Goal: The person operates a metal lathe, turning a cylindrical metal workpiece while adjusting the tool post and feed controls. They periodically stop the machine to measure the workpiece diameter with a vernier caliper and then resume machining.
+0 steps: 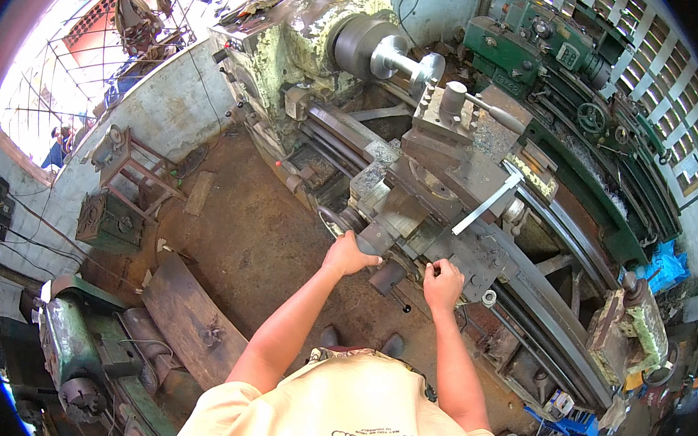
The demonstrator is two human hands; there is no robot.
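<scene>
**Both hands on the lathe carriage controls**

Your forearms reach forward from the cream shirt to the carriage apron point(437, 241) of the old lathe point(352, 71). Your left hand point(349, 255) is clenched over the carriage handwheel point(347, 224), your right hand point(443, 284) closed round a small crank handle point(431, 265) just beside it. Expect stiff, heavy, greasy iron that likely turns slowly; grip each rim or knob fully. The workpiece point(407, 59) sits in the chuck point(355, 42), well apart.

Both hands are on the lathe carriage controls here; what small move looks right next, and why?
Probably a slow turn of the handwheel under the left hand: the right hand grips a carriage handle, and the tool post sits beside the chucked shaft.
</scene>
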